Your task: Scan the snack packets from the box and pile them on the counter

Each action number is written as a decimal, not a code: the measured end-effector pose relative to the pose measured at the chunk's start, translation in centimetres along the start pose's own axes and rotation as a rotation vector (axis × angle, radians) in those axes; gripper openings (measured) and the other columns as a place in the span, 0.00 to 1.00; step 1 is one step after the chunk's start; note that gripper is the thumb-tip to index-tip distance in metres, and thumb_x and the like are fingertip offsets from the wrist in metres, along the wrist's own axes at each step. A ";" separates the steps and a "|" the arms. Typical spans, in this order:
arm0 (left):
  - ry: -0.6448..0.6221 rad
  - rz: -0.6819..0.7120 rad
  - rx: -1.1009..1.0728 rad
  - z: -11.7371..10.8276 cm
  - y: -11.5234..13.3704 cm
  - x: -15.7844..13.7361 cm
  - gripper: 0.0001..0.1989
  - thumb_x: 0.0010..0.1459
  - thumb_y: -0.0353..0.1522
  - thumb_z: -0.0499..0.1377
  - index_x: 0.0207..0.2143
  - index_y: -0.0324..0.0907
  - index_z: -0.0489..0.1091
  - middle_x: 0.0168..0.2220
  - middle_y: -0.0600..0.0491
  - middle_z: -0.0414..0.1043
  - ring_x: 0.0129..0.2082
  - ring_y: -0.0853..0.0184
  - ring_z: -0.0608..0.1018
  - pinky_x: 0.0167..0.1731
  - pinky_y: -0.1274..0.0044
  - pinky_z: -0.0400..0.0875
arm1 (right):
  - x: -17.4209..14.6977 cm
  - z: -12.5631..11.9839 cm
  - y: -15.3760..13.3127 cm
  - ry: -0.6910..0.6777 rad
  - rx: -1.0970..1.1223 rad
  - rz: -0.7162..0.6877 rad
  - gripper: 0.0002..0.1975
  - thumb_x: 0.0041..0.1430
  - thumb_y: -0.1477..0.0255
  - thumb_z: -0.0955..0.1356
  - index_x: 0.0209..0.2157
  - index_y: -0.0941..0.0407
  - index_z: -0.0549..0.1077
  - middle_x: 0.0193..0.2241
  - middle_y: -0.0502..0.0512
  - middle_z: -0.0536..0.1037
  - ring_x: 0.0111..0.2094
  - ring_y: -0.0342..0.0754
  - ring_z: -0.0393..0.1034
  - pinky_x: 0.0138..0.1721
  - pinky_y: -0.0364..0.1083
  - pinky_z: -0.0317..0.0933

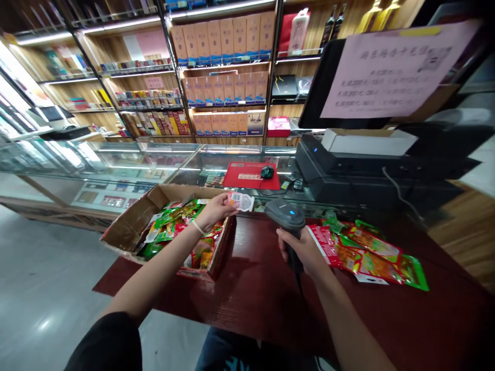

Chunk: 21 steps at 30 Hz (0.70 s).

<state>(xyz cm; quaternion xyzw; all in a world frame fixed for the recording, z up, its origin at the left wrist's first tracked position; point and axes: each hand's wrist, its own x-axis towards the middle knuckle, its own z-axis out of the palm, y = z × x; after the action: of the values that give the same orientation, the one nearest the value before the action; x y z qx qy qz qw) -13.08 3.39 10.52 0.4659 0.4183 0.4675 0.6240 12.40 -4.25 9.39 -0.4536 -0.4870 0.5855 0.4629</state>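
Between the fingers of my left hand (214, 211) is a small white and pink snack packet (242, 201), held up above the right rim of the box. My right hand (303, 250) is wrapped round the handle of a dark barcode scanner (285, 215) with a blue light on top. Its head is to the right of the packet, apart from it. Under my left forearm stands an open cardboard box (126, 237) filled with green and red snack packets (170, 221). More snack packets (371, 252) lie in a loose pile just right of my right hand.
The dark red wooden table (247, 288) carries the box and the pile. Behind it, a glass counter (185, 159) bears a red mat (235, 176), a mouse (266, 172), and a black cash drawer (328, 178). A pink sign (386, 77) covers the monitor. Stocked shelves line the wall.
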 end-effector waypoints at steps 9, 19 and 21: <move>-0.118 0.098 0.174 4.9 -0.8 2.6 0.23 0.45 0.29 0.67 0.45 0.37 0.69 0.41 0.47 0.77 0.42 0.63 0.78 0.47 0.68 0.72 | -1.5 -2.7 0.3 -0.001 -0.106 0.000 0.20 0.48 0.56 0.74 0.29 0.54 0.65 0.15 0.45 0.69 0.12 0.41 0.61 0.14 0.40 0.54; -0.102 -0.028 0.086 6.7 -2.0 3.1 0.22 0.46 0.29 0.69 0.43 0.38 0.68 0.39 0.51 0.76 0.36 0.70 0.79 0.43 0.73 0.74 | -1.7 -5.0 0.0 0.115 -0.043 -0.025 0.21 0.47 0.55 0.74 0.31 0.53 0.64 0.15 0.43 0.69 0.12 0.41 0.61 0.13 0.40 0.54; -0.127 -0.097 0.121 7.3 -2.5 3.1 0.22 0.46 0.30 0.69 0.44 0.38 0.69 0.37 0.51 0.76 0.35 0.70 0.79 0.40 0.75 0.75 | -1.7 -6.0 -0.1 0.178 -0.030 -0.018 0.20 0.48 0.55 0.73 0.32 0.53 0.64 0.15 0.43 0.69 0.12 0.41 0.60 0.12 0.40 0.55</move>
<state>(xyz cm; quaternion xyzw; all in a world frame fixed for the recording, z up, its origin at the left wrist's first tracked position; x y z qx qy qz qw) -4.95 4.67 9.38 0.5106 0.4274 0.3802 0.6420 18.58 -5.05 8.92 -0.5062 -0.4566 0.5313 0.5030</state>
